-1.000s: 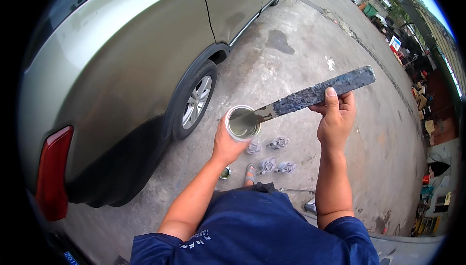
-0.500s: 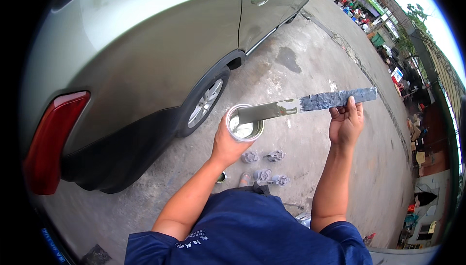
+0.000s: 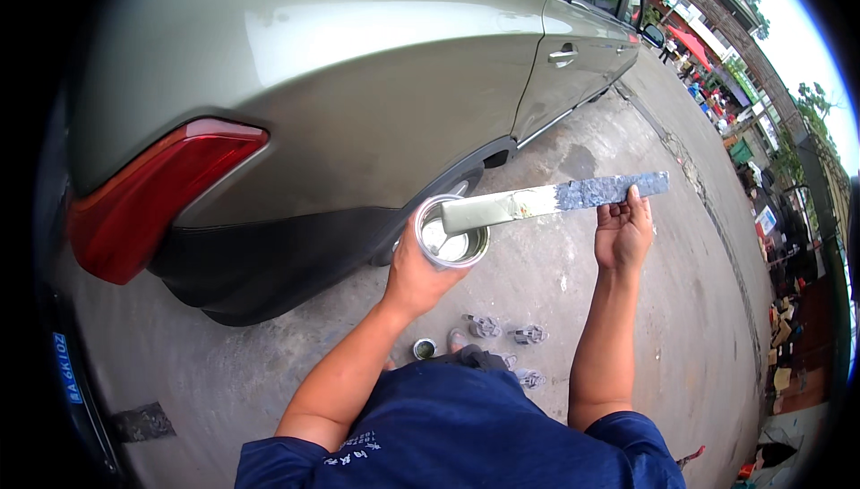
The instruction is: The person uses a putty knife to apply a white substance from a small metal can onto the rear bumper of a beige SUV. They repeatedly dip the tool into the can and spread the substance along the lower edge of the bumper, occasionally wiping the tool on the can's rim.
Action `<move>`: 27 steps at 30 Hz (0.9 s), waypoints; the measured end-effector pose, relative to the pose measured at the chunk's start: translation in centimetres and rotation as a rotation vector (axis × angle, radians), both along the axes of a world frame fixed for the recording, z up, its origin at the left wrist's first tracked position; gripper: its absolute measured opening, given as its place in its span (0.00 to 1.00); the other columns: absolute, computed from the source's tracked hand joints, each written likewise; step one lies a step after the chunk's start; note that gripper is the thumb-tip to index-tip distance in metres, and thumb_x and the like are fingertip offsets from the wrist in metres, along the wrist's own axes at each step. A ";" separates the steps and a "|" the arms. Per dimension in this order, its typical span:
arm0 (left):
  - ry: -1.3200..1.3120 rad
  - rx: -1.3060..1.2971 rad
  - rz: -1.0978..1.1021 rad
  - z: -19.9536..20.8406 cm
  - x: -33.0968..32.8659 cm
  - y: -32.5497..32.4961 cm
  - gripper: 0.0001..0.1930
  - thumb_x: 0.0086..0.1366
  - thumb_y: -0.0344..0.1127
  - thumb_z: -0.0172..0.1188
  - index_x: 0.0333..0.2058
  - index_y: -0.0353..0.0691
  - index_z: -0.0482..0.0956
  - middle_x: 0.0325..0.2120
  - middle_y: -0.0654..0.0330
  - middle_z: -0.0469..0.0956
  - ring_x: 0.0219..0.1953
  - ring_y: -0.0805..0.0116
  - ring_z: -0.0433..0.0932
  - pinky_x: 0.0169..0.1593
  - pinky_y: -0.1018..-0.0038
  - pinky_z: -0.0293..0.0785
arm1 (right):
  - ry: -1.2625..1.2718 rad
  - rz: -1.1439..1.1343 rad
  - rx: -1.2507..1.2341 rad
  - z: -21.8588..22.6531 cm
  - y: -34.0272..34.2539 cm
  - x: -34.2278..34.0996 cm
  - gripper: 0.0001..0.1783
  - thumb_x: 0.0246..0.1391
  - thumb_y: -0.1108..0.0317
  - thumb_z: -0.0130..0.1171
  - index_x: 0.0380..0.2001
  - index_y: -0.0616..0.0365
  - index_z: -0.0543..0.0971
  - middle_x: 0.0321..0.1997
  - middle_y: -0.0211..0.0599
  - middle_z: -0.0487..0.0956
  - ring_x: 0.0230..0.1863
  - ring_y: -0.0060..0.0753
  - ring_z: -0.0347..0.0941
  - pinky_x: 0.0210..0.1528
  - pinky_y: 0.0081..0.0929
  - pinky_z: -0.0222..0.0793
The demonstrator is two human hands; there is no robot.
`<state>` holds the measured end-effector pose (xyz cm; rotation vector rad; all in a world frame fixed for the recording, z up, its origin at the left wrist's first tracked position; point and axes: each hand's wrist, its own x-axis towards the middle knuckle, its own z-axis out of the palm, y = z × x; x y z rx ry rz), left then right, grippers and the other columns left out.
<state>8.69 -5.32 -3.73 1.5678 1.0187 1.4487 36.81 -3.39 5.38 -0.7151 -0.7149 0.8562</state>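
My left hand [image 3: 419,272] is wrapped round a clear plastic cup [image 3: 485,247] with pale, glossy paint in it. Between the thumb and fingers of my right hand [image 3: 625,231] is a long flat stirring stick [image 3: 537,201]. Its held end is crusted with blue-grey dried paint, while the other half is coated in wet, pale grey-green paint. The coated tip lies over the cup's mouth; whether it touches the rim or the paint, I cannot tell. Beyond the cup stands a silver-beige car [image 3: 376,113], close to my left hand.
The car's red tail light [image 3: 170,193] and black lower bumper [image 3: 278,261] are at left. Near my feet are an open tin [image 3: 424,348] and several small grey objects [image 3: 528,335] of unclear kind. Another vehicle's edge [image 3: 81,399] shows lower left; piled goods [image 3: 784,341] line the right.
The view has shifted, so the car sits farther right and its tail light higher. The stick has turned slightly, its coated face now paler. Both hands keep their holds.
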 end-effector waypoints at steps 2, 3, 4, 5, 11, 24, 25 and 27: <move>0.006 -0.003 0.057 0.1 -0.5 0.2 0.41 0.47 0.34 0.76 0.58 0.35 0.64 0.52 0.52 0.74 0.55 0.62 0.74 0.60 0.66 0.68 | -0.010 0.052 0.009 0.6 1.5 -1.2 0.05 0.66 0.69 0.50 0.39 0.57 0.72 0.34 0.35 0.80 0.33 0.28 0.80 0.34 0.28 0.82; 0.010 -0.005 0.085 0.2 -0.5 0.3 0.41 0.47 0.34 0.76 0.58 0.35 0.64 0.52 0.52 0.74 0.55 0.62 0.74 0.59 0.66 0.68 | -0.022 0.077 0.023 0.8 2.2 -1.5 0.05 0.66 0.69 0.50 0.39 0.57 0.72 0.35 0.35 0.80 0.33 0.28 0.80 0.34 0.27 0.82; 0.015 0.000 0.113 0.2 -0.6 0.6 0.41 0.47 0.34 0.76 0.58 0.35 0.64 0.52 0.52 0.74 0.55 0.62 0.74 0.59 0.66 0.68 | -0.034 0.101 0.041 1.0 3.2 -1.7 0.05 0.66 0.69 0.50 0.40 0.57 0.72 0.35 0.35 0.80 0.33 0.28 0.80 0.33 0.27 0.82; 0.020 0.005 0.143 0.2 -0.5 0.8 0.41 0.47 0.34 0.76 0.58 0.34 0.63 0.52 0.52 0.74 0.55 0.62 0.74 0.59 0.66 0.68 | -0.045 0.127 0.058 1.2 4.0 -1.9 0.05 0.66 0.69 0.50 0.40 0.58 0.72 0.35 0.35 0.80 0.33 0.28 0.80 0.33 0.27 0.82; 0.106 0.018 0.361 0.5 0.6 2.8 0.40 0.48 0.33 0.76 0.57 0.34 0.64 0.51 0.51 0.74 0.55 0.62 0.74 0.59 0.66 0.69 | -0.238 0.292 0.268 3.5 8.9 -3.2 0.08 0.65 0.70 0.53 0.44 0.61 0.69 0.39 0.39 0.78 0.34 0.28 0.79 0.32 0.28 0.83; 0.267 0.061 0.845 2.4 1.2 5.4 0.40 0.47 0.34 0.75 0.57 0.36 0.64 0.51 0.49 0.73 0.56 0.52 0.72 0.59 0.61 0.67 | -0.464 0.637 0.271 4.1 16.8 -11.9 0.08 0.64 0.69 0.55 0.37 0.63 0.70 0.32 0.33 0.77 0.30 0.19 0.75 0.30 0.18 0.78; 0.287 0.062 0.867 2.3 0.7 5.4 0.40 0.47 0.34 0.75 0.57 0.36 0.64 0.51 0.49 0.73 0.56 0.52 0.72 0.59 0.61 0.67 | -0.451 0.656 0.233 4.2 17.1 -12.4 0.08 0.64 0.69 0.54 0.37 0.63 0.70 0.32 0.33 0.77 0.30 0.19 0.75 0.29 0.18 0.78; 0.250 0.063 0.867 2.9 -0.1 5.3 0.37 0.49 0.35 0.75 0.56 0.35 0.65 0.50 0.49 0.75 0.54 0.55 0.75 0.57 0.64 0.70 | -0.439 0.644 0.170 4.8 17.6 -13.0 0.08 0.64 0.69 0.54 0.37 0.64 0.69 0.32 0.35 0.76 0.29 0.21 0.75 0.28 0.18 0.78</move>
